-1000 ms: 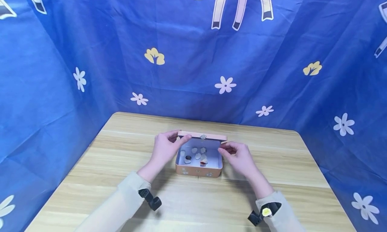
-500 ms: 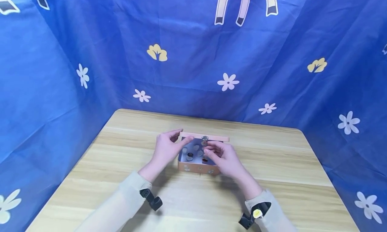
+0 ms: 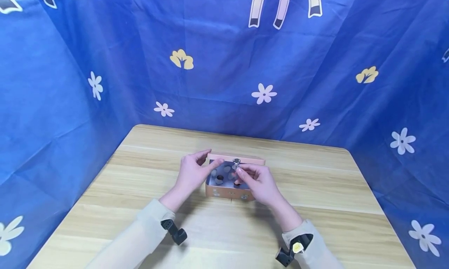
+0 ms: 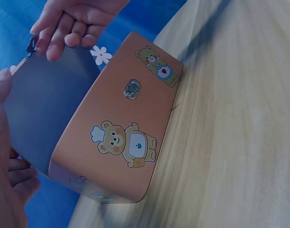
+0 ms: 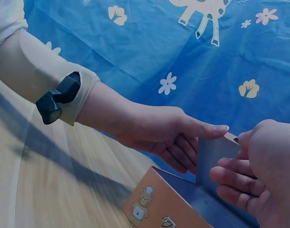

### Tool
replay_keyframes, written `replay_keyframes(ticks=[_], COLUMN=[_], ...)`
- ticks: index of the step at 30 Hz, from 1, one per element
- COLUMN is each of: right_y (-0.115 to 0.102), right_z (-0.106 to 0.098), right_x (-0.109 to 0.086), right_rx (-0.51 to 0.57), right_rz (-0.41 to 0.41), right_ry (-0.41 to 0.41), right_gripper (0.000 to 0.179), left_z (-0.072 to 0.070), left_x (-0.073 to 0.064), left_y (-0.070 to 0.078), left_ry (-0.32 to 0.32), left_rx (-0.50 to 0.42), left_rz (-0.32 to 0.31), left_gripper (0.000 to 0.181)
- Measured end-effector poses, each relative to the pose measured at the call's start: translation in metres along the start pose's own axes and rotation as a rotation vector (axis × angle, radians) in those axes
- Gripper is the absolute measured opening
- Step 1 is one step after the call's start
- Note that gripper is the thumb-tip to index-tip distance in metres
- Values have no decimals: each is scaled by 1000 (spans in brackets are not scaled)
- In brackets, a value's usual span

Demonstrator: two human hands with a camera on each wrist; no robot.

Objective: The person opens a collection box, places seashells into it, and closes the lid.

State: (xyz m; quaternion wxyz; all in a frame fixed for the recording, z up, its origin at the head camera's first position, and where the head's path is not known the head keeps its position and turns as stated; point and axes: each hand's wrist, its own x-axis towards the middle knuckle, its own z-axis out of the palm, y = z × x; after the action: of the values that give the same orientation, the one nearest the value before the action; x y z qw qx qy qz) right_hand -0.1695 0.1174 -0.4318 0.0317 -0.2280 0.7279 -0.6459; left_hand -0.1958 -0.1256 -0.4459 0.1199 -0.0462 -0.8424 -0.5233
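Observation:
A small orange tin box [image 3: 229, 193], printed with bears, stands with its lid [image 3: 253, 160] raised. My left hand [image 3: 189, 173] holds the lid's left end, thumb at the front edge and fingers behind. The thumb and index finger of my right hand [image 3: 261, 185] pinch the metal latch [image 3: 236, 161] at the middle of the lid's edge. Its other fingers hang loosely curled over the box. On the front wall, the left wrist view shows a metal catch [image 4: 132, 89]. Several small shell-like pieces, one with a dark spot [image 3: 220, 177], lie inside, partly hidden by my right hand.
The box stands on a light wooden table [image 3: 147, 206], toward its far side. A blue cloth [image 3: 217, 85] with flowers and animals hangs behind and on both sides. Each wrist carries a small black camera, such as the left camera [image 3: 174, 232].
My right hand has left the lid's right end and moved left to the latch at its middle. My left hand has kept its hold, and the lid tilts slightly lower.

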Motion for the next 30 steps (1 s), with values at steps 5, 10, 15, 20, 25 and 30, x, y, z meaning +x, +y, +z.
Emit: replay_keyframes(ticks=[5, 10, 15, 20, 25, 30], right_y=[0, 2, 2, 3, 6, 10], right_z=[1, 2, 5, 7, 11, 14], right_x=[2, 1, -3, -9, -15, -22], right_rx=[32, 69, 86, 77, 98, 84], right_rz=[11, 32, 50, 95, 135, 152], right_ry=[6, 2, -6, -11, -15, -11], right_gripper=[28, 23, 21, 24, 22, 25], left_z=[-1, -2, -3, -3, -3, -2], left_x=[-3, -8, -12, -16, -21, -26], left_y=[-1, -1, -2, -4, -6, -7], left_ry=[-21, -54, -61, -53, -48, -57], left_rx=[-4, 1, 22, 48, 108, 116], left_rz=[10, 7, 15, 25, 39, 44], left_gripper=[88, 92, 96, 98, 98, 96])
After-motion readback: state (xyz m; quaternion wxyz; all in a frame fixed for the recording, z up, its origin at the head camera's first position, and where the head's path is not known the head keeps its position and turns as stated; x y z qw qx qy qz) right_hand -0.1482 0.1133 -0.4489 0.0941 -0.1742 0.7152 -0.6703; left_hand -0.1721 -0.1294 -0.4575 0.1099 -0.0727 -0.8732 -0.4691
